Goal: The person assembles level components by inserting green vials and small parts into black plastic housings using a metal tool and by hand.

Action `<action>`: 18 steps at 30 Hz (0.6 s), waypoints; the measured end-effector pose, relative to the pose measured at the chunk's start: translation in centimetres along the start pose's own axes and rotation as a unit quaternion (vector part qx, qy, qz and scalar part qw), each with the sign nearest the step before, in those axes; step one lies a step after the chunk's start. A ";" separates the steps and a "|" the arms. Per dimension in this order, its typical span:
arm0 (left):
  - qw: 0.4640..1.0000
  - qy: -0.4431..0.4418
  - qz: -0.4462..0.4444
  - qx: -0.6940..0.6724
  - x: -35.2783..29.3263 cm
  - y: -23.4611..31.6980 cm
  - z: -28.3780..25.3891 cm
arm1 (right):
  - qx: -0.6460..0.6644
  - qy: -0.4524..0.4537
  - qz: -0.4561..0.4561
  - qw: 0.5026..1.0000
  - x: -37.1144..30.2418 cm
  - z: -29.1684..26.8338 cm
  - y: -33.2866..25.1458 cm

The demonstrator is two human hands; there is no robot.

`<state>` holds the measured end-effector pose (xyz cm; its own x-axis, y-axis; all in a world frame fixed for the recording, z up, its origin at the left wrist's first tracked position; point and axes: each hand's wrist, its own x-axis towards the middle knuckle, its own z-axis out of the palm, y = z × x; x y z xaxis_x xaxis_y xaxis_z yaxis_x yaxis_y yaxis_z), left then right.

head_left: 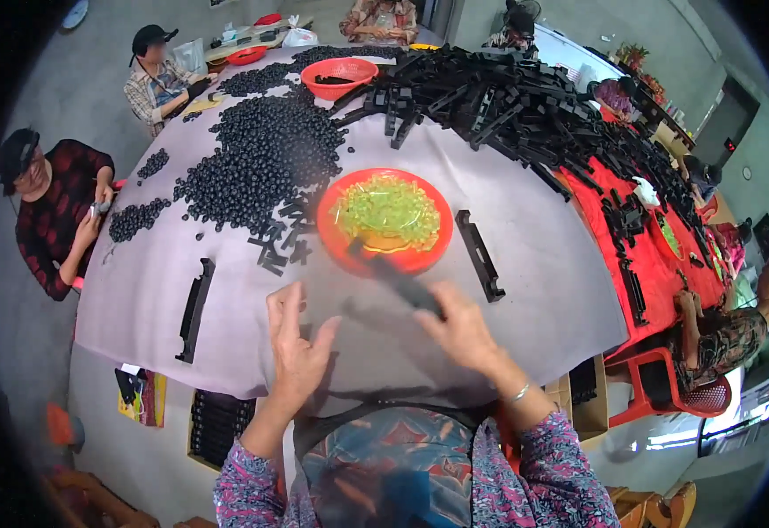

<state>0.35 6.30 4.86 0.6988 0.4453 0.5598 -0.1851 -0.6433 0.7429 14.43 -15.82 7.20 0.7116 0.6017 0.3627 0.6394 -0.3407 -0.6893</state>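
My right hand (464,327) grips a long black plastic piece (405,287), which is smeared by motion. Its far end reaches over the near rim of a red plate (332,231) filled with small yellow-green pieces (386,211). To the left, my left hand (300,345) is raised above the cloth, thumb apart from the fingers, and I see nothing in it. One black slotted bar (478,256) lies right of the plate, and a similar bar (194,311) lies on the left of the table.
A large heap of small black round parts (261,150) covers the left middle, with short black strips (283,236) beside it. Black bars (481,84) pile up at the far right, near a red basket (339,77). Several people sit around the table; a red chair (666,387) stands at right.
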 end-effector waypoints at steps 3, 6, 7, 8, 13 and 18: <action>0.995 0.078 0.008 0.060 -0.4 0.6 0.0 | -0.005 -0.119 -0.042 0.992 -0.3 2.0 -1.0; 0.992 0.047 0.042 0.113 -0.5 0.3 -0.4 | -0.087 -0.085 -0.139 0.983 -0.4 3.1 -0.2; 0.989 -0.001 0.046 0.139 -0.4 -0.2 -0.1 | -0.080 -0.096 -0.129 0.984 -0.2 3.1 0.5; 0.984 -0.051 0.046 0.163 -0.6 -0.6 -0.1 | -0.095 -0.089 -0.148 0.980 -0.1 3.0 0.9; 0.982 -0.145 0.042 0.110 0.2 -2.6 1.0 | -0.088 -0.074 -0.145 0.983 0.1 2.6 2.3; 0.985 -0.147 0.035 0.086 -0.7 -4.6 1.5 | -0.062 -0.083 -0.123 0.987 -0.2 3.4 3.4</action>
<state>1.78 8.02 0.47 0.8629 0.2133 0.4581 -0.1380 -0.7726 0.6197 15.47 -14.63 2.61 0.4804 0.7831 0.3950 0.8246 -0.2499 -0.5075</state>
